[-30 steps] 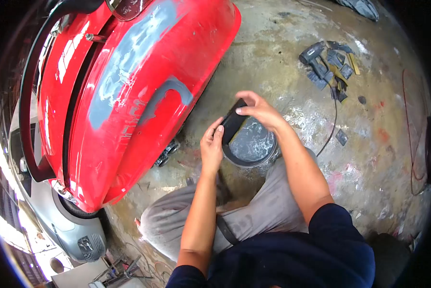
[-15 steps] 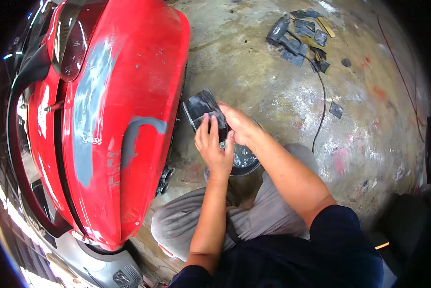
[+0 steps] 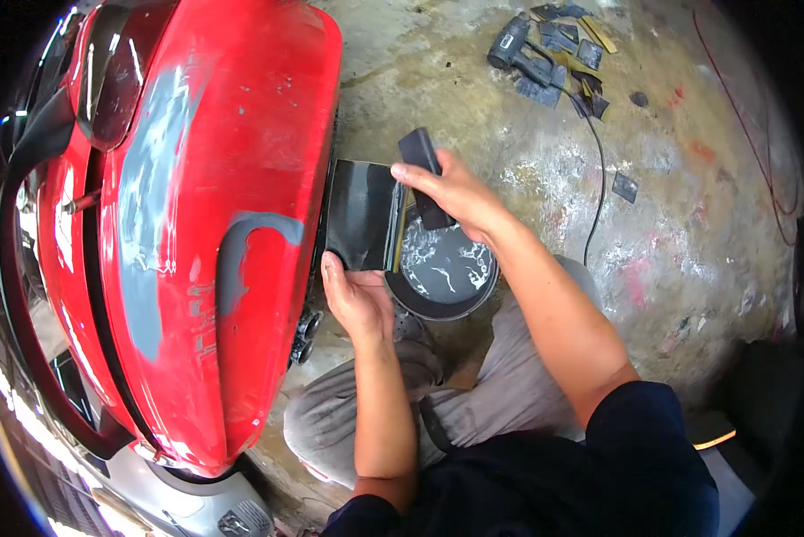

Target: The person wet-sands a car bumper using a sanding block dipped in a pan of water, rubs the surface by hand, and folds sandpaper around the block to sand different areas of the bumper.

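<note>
My left hand (image 3: 361, 300) grips the lower edge of a dark sheet of sandpaper (image 3: 359, 210), thumb at its lower left corner and fingers underneath. The sheet is spread out beside the red car bumper (image 3: 268, 134). In my right hand (image 3: 463, 195) is a black sanding block (image 3: 420, 152), held upright-slanted, clear of most of the sheet. The right thumb reaches to the sheet's upper right corner; whether it pinches it I cannot tell. Just below both hands stands a round bucket (image 3: 446, 307) of dark water with whitish streaks. Grey patches (image 3: 142, 268) mark the red paint.
A heat gun (image 3: 514, 49) lies on the stained concrete floor beside scattered sandpaper pieces (image 3: 590, 54). Its black cord (image 3: 603, 179) runs towards my knee. A single scrap of sandpaper (image 3: 625, 186) lies further right. A silver car part (image 3: 196, 506) is at lower left.
The sandpaper, earlier held together between both hands, is now spread flat and lower left. My right hand has drawn the sanding block apart from it; my left hand has moved down and left.
</note>
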`<act>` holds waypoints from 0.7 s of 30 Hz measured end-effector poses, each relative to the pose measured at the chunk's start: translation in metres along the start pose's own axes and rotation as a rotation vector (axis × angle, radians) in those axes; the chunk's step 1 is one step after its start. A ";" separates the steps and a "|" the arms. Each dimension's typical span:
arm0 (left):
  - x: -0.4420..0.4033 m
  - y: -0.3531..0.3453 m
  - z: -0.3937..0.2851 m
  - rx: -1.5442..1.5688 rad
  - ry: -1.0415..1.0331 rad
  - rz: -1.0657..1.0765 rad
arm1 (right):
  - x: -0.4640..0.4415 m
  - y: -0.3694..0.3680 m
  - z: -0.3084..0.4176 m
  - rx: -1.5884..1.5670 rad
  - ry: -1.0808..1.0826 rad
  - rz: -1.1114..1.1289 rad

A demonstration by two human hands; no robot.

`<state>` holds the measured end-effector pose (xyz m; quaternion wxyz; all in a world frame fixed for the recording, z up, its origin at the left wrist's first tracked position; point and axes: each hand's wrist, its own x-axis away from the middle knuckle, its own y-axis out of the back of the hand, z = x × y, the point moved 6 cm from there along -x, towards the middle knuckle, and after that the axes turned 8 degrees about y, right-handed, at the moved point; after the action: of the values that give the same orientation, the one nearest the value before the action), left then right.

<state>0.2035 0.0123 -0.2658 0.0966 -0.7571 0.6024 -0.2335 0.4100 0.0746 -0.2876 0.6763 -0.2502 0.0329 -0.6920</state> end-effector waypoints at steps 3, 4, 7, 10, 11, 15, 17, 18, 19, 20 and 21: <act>0.004 -0.019 0.002 0.157 0.069 0.131 | 0.004 -0.016 -0.004 -0.193 -0.021 0.197; 0.004 -0.015 0.003 0.150 0.071 0.131 | 0.003 -0.016 -0.003 -0.234 -0.017 0.222; 0.019 -0.035 -0.005 -0.214 -0.010 0.193 | -0.010 -0.003 -0.021 -0.284 -0.009 0.258; 0.039 -0.083 -0.016 -0.856 -0.389 0.512 | -0.015 -0.003 -0.024 -0.541 -0.027 0.265; 0.048 -0.095 -0.011 -1.026 -0.453 0.556 | -0.011 -0.001 -0.025 -0.705 -0.033 0.379; 0.057 -0.098 0.001 -1.058 -0.518 0.532 | -0.028 -0.006 -0.041 -0.885 -0.077 0.601; 0.053 -0.090 -0.012 -1.127 -0.624 0.393 | -0.018 -0.012 -0.042 -0.978 -0.234 0.630; 0.051 -0.085 -0.020 -1.161 -0.675 0.321 | -0.012 -0.015 -0.042 -1.024 -0.315 0.644; 0.045 -0.079 -0.024 -1.140 -0.674 0.274 | -0.006 -0.019 -0.035 -0.936 -0.230 0.755; 0.039 -0.072 -0.026 -1.188 -0.647 0.256 | -0.005 -0.019 -0.037 -0.900 -0.240 0.692; 0.032 -0.065 -0.028 -1.235 -0.622 0.240 | -0.003 -0.017 -0.038 -0.862 -0.248 0.629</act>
<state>0.2521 0.0025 -0.2063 -0.1583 -0.6336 0.6486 0.3908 0.3794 0.0678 -0.3150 0.6856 -0.5627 0.3067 -0.3455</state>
